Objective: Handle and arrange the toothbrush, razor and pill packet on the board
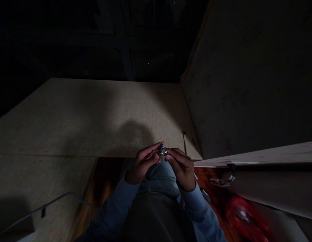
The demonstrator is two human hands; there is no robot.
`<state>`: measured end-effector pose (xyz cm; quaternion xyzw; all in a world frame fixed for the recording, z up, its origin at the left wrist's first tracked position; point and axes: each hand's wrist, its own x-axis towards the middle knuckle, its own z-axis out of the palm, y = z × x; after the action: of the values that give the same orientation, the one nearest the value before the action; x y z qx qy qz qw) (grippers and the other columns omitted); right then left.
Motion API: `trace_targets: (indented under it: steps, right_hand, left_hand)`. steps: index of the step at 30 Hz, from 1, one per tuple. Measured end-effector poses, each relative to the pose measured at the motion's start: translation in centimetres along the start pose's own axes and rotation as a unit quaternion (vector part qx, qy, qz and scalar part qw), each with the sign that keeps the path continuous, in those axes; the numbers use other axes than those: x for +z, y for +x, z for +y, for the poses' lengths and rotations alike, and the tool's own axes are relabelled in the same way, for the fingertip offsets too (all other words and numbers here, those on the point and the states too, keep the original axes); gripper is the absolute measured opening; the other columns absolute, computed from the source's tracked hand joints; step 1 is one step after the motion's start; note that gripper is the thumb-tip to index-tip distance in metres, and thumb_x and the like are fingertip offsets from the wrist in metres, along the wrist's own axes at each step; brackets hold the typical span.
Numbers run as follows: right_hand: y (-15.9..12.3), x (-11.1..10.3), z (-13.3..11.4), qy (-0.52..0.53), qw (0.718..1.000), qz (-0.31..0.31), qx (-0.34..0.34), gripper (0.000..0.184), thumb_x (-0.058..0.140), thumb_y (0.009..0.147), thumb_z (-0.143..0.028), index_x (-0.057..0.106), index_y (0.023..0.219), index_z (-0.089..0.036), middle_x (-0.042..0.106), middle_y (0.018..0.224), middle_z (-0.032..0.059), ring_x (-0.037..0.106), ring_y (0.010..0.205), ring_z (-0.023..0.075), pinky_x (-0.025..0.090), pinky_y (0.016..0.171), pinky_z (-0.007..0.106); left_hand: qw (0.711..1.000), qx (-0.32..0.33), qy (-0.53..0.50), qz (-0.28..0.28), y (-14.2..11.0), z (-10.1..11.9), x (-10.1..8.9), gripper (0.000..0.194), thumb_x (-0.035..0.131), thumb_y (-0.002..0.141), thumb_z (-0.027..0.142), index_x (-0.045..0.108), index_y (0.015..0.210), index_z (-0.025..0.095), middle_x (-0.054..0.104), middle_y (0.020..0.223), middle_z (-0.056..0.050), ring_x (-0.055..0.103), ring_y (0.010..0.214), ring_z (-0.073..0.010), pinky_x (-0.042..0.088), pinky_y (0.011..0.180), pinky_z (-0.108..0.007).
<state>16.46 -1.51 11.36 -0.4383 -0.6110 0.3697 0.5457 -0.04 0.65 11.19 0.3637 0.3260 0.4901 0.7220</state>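
Observation:
A small shiny silver-and-black metal piece (162,150) is held between my two hands, over the near edge of the pale ledge. My left hand (143,163) is closed, with thumb and fingers pinching the piece's dark end. From the other side, my right hand (183,168) grips its silver end between thumb and fingertips. The fingers cover part of the piece, and its exact kind cannot be made out in the dim light.
The pale ledge (115,111) runs below a dark window (150,64). A thin stick-like item (184,143) and a small dark piece (194,142) lie at its right end. A grey cable (62,196) crosses the left surface. A red plastic bag (243,218) is at lower right.

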Motion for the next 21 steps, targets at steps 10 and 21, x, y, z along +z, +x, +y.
trace_targets:
  steps: [10, 21]
  right_hand:
    - [0.25, 0.06, -0.29, -0.002, 1.000, -0.011, -0.002, 0.026, 0.063, 0.096, -0.022, 0.077, 0.116, -0.029, 0.074, 0.087, 0.0053, 0.068, 0.083, 0.0202, 0.056, 0.077, 0.035]
    - [0.35, -0.08, 0.16, 0.022, 0.999, -0.021, 0.023, 0.021, 0.066, 0.093, -0.025, 0.080, 0.109, -0.030, 0.075, 0.087, 0.0050, 0.068, 0.076, 0.0185, 0.056, 0.071, 0.032]
  left_hand:
    - [1.000, -0.007, -0.002, 0.020, 0.05, -0.23, -0.04, 0.056, 0.088, 0.070, 0.042, 0.076, 0.119, 0.017, 0.065, 0.076, -0.003, 0.051, 0.068, -0.0111, 0.044, 0.070, -0.027]
    - [0.997, -0.008, 0.060, 0.038, 0.02, 0.23, -0.15, 0.048, 0.087, 0.071, 0.039, 0.078, 0.114, 0.019, 0.074, 0.121, -0.014, 0.068, 0.106, -0.0271, 0.053, 0.093, -0.036]
